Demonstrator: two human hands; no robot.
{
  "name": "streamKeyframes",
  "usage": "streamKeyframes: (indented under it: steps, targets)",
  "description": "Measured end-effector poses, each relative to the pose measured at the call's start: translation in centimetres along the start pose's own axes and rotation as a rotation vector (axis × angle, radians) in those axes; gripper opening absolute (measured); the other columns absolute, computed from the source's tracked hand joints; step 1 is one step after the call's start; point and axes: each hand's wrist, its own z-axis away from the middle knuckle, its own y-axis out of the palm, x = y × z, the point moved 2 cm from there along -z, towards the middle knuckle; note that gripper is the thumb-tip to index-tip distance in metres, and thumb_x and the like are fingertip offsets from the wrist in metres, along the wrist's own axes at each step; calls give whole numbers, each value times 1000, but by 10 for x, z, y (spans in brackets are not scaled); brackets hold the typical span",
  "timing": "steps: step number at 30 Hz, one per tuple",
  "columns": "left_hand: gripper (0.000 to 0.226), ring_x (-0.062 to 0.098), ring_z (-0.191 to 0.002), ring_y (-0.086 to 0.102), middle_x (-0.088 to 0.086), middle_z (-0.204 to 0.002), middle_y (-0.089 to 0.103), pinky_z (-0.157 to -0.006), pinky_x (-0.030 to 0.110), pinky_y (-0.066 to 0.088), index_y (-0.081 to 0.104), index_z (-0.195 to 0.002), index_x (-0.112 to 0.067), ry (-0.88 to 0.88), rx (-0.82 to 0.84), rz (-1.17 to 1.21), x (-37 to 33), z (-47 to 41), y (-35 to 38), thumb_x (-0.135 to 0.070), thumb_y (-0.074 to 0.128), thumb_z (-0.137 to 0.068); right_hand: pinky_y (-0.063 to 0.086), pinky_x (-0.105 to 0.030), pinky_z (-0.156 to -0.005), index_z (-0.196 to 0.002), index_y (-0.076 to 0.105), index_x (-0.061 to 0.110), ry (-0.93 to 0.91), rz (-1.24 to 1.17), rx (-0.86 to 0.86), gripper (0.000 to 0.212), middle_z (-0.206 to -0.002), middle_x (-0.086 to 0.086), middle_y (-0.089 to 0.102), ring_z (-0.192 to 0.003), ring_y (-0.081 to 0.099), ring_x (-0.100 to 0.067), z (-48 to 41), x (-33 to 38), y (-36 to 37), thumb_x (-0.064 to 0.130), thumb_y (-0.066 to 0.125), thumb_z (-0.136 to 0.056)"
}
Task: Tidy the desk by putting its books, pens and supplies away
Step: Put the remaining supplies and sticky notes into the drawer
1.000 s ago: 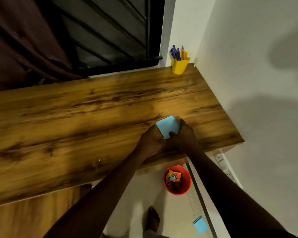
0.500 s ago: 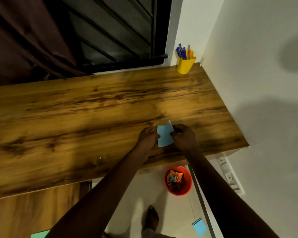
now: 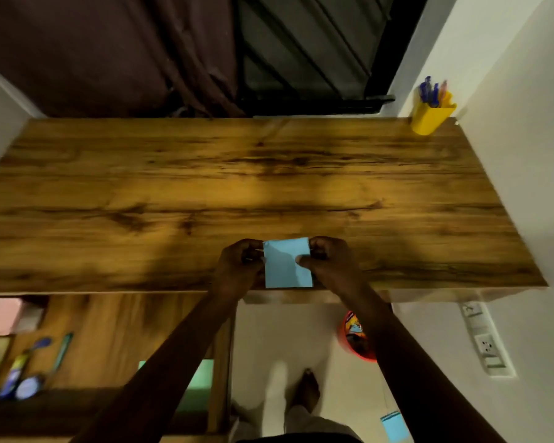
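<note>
A light blue sticky-note pad (image 3: 287, 263) is held just above the front edge of the wooden desk (image 3: 237, 187). My left hand (image 3: 242, 262) pinches its left side and my right hand (image 3: 328, 262) pinches its right side, thumb on top. A yellow pen holder (image 3: 430, 118) with several blue and orange pens stands at the desk's far right corner.
An open drawer (image 3: 87, 340) at lower left holds pens, a round object and a green pad (image 3: 202, 375). An orange bin (image 3: 357, 338) sits on the floor under the desk. Another blue pad (image 3: 394, 427) lies on the floor. A white wall with sockets (image 3: 485, 343) runs along the right.
The view has swung left, showing the open drawer. Both hands now hold the blue pad flat and square between them, slightly nearer the desk's front edge.
</note>
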Motion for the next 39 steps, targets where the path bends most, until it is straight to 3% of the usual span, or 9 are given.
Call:
streamKeyframes:
  steps: [5,8,11,15,18,22,27,31,39]
  targets:
    - [37,11,-82,74,-7,-84,76,-69,33,63,69,-90,-24,50,-46,-31,47,25,-90,12,63,-89,62,-40,-83,-122,67,20,-152,150,164,45,-113,7,72,-100,71,-11,23,19,89,21,84,-81]
    - [23,29,-98,70,4,-99,70,-86,56,59,65,-95,-16,-16,-61,-62,83,35,-133,7,65,-91,60,-35,-89,-134,59,25,-231,250,248,55,-127,5,67,-111,67,-13,37,26,135,19,81,-84]
    - [19,25,-95,66,4,-101,68,-88,45,57,67,-109,-12,-10,-109,-287,117,47,-167,-4,67,-92,54,-29,-86,-134,61,28,-377,434,291,49,-132,4,65,-114,63,-15,50,30,175,18,76,-88]
    - [14,48,-110,61,24,-111,65,-96,59,51,62,-107,-3,84,-87,-382,154,53,-184,2,50,-101,56,-37,-91,-132,62,27,-492,703,326,46,-128,-1,68,-113,64,-22,57,32,219,14,72,-89]
    - [19,18,-90,68,-7,-94,70,-82,35,57,69,-100,-23,35,-111,-440,169,47,-193,-6,62,-94,56,-37,-83,-122,64,18,-532,937,370,34,-114,-5,68,-102,67,-26,55,33,242,10,67,-89]
    - [20,19,-95,68,-7,-100,70,-80,28,55,68,-96,-24,34,-22,-428,180,37,-181,-4,64,-95,57,-40,-83,-120,62,14,-494,1077,432,34,-113,-9,67,-102,67,-28,47,28,260,5,69,-88]
    - [18,18,-94,64,5,-105,71,-84,29,50,71,-110,-9,18,-16,-535,182,23,-167,-7,63,-95,53,-38,-97,-135,61,16,-425,1085,479,42,-131,-9,65,-119,64,-29,38,12,270,10,64,-93]
    - [26,28,-114,64,16,-126,66,-93,22,46,64,-125,0,9,85,-624,191,17,-155,-4,54,-101,43,-39,-111,-145,55,20,-394,971,465,53,-148,-9,56,-134,54,-28,36,8,267,12,65,-93]
    - [17,20,-85,66,11,-103,71,-80,42,59,66,-98,-18,-18,112,-688,214,8,-156,-5,54,-96,57,-30,-80,-101,72,22,-440,620,120,9,-97,2,73,-90,67,-11,52,25,217,20,66,-94]
